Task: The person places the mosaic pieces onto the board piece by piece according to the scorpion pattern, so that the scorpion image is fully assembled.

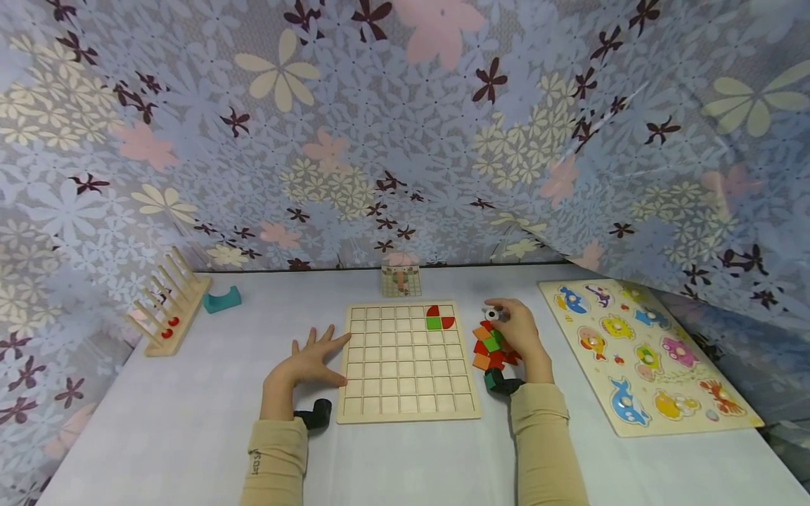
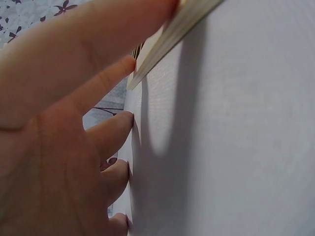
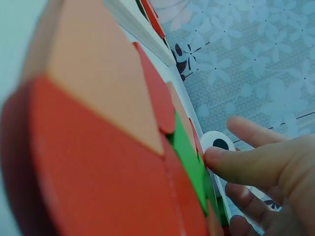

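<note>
Spread left grip touches gridded board holding three tiles; right grip pinches eye piece.

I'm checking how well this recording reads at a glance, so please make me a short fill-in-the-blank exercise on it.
1. The left hand touches the ____ edge of the grid board.
2. The only square piece on that board is ____.
3. The two rounded pieces next to it are ____.
4. The right hand holds a white piece with a ____ centre.

Missing words: left; green; red; black.
</note>
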`<action>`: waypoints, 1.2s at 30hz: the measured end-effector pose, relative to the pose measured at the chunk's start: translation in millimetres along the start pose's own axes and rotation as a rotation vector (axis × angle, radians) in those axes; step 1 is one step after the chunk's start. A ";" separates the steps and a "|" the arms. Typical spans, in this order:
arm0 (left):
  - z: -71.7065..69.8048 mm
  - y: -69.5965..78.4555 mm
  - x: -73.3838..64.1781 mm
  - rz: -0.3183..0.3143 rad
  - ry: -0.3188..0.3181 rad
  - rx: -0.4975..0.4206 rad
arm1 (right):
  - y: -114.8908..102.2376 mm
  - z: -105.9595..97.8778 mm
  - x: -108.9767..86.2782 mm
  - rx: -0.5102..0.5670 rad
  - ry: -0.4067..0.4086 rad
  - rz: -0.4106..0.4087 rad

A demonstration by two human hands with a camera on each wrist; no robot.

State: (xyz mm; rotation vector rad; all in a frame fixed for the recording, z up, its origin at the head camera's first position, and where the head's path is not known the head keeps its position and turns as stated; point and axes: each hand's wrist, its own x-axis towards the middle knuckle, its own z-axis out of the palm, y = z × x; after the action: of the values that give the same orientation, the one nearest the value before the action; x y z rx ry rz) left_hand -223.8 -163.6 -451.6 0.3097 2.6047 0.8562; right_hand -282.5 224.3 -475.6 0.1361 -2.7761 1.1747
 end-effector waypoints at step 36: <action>0.4 -1.8 1.5 0.003 -0.004 -0.015 | -34.4 10.6 3.8 0.412 -0.067 0.107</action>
State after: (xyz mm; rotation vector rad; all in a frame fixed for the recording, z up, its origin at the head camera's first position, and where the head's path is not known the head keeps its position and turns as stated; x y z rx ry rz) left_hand -225.2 -164.3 -453.3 0.3112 2.5940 0.8753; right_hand -282.5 192.7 -458.0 0.0648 -2.5827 1.7873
